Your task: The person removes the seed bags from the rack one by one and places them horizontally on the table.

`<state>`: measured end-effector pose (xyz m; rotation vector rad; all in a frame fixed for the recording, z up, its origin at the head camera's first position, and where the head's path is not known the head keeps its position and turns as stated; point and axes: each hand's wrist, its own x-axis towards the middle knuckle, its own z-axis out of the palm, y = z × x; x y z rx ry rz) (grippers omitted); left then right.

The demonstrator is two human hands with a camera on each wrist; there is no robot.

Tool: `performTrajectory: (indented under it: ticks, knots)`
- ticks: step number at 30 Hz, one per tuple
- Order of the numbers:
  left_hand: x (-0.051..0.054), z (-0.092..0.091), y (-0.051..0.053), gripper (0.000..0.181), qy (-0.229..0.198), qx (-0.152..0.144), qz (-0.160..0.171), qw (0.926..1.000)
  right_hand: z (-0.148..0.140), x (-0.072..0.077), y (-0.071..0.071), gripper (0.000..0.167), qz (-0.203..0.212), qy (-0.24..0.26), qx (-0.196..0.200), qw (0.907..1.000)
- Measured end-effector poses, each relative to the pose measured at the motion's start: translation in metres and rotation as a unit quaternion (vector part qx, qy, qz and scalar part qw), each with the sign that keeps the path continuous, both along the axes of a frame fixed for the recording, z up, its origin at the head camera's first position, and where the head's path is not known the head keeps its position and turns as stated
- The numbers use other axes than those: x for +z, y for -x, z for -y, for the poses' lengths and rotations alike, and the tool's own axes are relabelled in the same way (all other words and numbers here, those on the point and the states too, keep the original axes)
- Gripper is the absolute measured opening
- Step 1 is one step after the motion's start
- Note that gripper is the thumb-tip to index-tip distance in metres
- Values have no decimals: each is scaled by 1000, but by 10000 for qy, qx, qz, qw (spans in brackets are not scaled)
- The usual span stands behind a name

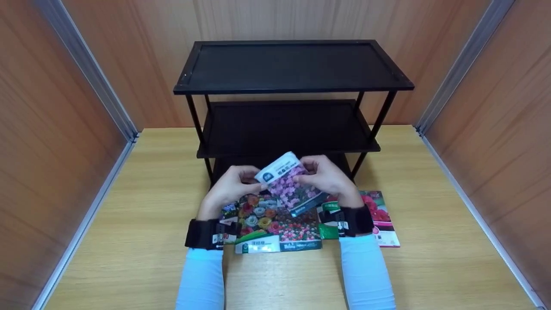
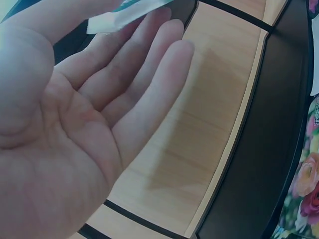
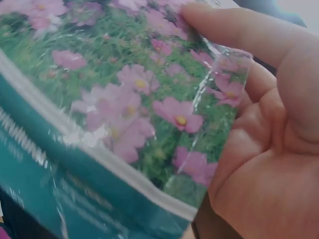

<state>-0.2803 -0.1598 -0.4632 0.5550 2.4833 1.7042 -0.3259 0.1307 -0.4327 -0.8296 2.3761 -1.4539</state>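
Observation:
A flower seed packet [image 1: 288, 191] with pink blooms, a white top band and a teal bottom band is held tilted above the table, in front of the rack. My left hand [image 1: 230, 186] pinches its upper left corner between thumb and fingers; the left wrist view shows only that corner, above the palm [image 2: 65, 144]. On the packet's right edge, my right hand [image 1: 329, 175] grips with the thumb on the printed face and the fingers behind. Close up in the right wrist view, the glossy packet [image 3: 129, 109] shows pink flowers. Beneath both hands lie several more flower packets [image 1: 258, 219].
A black three-tier rack [image 1: 292, 69] stands at the back, its lowest shelf partly hidden by my hands. Wooden panels [image 1: 56, 107] enclose the table [image 1: 150, 206] at the sides and back. A packet with deep pink flowers [image 1: 381, 215] lies beside my right wrist.

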Motion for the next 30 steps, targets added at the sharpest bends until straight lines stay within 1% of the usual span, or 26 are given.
performTrajectory:
  ticks: [4, 8, 10, 12, 14, 20, 24, 27, 30]
  knots:
    - [-1, -4, 2, 23, -210, -19, -28, 9998, -2, -3, 2, 22, 294, 323, -58, 9990]
    - [-2, -9, 2, 20, -475, 140, -21, 9988, 0, -6, 3, 27, 314, 367, 97, 9988]
    - [-2, -10, 1, 17, -517, 245, -40, 9984, 1, -7, 4, 28, 264, 349, 176, 9989]
    - [-1, -10, 1, 14, -479, 363, -104, 9981, 3, -7, 4, 29, 244, 338, 224, 9989]
    - [1, -10, 0, 13, -442, 420, -170, 9980, 3, -6, 3, 29, 282, 329, 237, 9988]
    - [5, -9, -4, 13, -150, 475, -381, 9980, 0, -1, 1, 27, 279, 336, 172, 9989]
    - [8, -9, -5, 6, 85, 440, -539, 9975, -4, 3, -1, 22, 183, 434, 126, 9988]
    - [9, -11, -4, 6, 242, 364, -670, 9968, -4, 3, -1, 20, 34, 359, 139, 9993]
    - [8, -13, -3, 5, 321, 325, -686, 9966, -2, 3, -1, 15, -98, 208, 138, 9996]
